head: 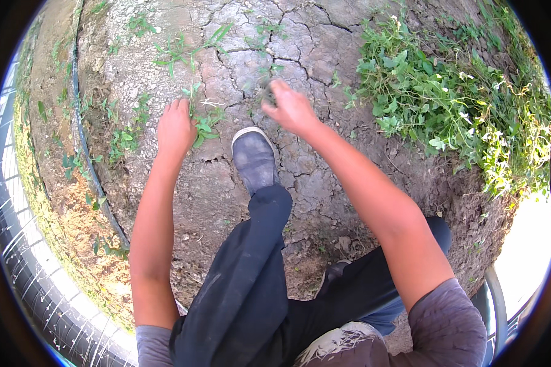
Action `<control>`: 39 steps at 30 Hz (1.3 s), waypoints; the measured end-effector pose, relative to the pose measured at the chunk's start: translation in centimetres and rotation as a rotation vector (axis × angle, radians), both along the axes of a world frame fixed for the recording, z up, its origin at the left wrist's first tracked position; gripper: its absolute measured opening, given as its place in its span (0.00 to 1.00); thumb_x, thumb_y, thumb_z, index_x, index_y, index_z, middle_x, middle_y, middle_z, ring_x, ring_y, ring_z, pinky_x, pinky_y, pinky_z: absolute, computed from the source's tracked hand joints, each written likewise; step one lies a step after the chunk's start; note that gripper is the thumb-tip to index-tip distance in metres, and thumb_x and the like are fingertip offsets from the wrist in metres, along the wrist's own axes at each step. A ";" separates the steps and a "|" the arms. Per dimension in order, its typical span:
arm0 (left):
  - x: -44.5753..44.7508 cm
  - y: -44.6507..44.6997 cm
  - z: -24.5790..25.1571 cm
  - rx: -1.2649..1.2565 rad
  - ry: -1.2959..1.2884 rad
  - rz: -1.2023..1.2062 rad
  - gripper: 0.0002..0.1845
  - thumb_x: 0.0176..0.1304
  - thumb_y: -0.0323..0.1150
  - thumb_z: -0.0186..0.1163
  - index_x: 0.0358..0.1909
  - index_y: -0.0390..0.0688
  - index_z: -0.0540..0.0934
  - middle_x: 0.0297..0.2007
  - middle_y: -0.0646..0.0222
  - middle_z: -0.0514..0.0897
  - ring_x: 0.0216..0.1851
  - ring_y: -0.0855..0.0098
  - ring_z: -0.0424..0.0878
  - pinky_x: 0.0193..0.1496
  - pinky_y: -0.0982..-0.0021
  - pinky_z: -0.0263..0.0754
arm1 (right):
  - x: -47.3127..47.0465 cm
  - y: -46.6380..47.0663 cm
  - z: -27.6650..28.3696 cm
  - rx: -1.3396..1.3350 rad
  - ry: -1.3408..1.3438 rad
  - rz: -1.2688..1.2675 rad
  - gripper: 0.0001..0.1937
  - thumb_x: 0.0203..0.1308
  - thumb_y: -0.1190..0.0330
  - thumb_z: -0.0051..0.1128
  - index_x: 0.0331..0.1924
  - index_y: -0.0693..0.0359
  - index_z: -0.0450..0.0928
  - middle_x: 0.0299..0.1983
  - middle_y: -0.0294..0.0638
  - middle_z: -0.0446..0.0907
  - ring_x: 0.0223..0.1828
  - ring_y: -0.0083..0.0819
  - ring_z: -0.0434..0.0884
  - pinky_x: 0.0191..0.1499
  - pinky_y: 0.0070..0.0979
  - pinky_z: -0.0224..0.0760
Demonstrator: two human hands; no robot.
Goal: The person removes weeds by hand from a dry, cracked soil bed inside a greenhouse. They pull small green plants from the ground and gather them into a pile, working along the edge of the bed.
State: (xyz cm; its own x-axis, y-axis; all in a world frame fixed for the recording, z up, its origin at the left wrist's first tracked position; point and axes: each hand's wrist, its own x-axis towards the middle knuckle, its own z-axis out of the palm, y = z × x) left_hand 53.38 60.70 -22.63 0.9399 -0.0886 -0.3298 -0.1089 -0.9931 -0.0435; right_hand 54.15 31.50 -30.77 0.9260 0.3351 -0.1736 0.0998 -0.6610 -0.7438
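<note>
Over the cracked dry soil [252, 69], my left hand [177, 126] is curled with its back towards me. Leaves of a small green weed [205, 127] stick out beside its thumb, and the fingertips are hidden. A pale, thin, root-like strand [212, 102] lies just right of that hand. My right hand [290, 106], blurred by motion, is closed around a grey-green clump of weed [268, 95], too smeared to make out fully. Between and below the two hands is my dark shoe [255, 158], flat on the ground.
A leafy heap of vines [422, 87] with pale flowers spreads at the right. Grassy weeds [179, 52] grow ahead on the left. A dark hose [83, 137] runs along the left side. My bent leg [243, 266] is in front of me.
</note>
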 end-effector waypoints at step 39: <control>-3.4 2.2 0.9 0.107 -0.049 -0.129 0.06 0.59 0.25 0.57 0.32 0.38 0.83 0.34 0.54 0.85 0.38 0.53 0.88 0.41 0.55 0.83 | 5.3 2.5 -3.2 -0.285 -0.482 0.633 0.06 0.62 0.69 0.53 0.34 0.58 0.82 0.39 0.41 0.80 0.38 0.40 0.87 0.38 0.40 0.82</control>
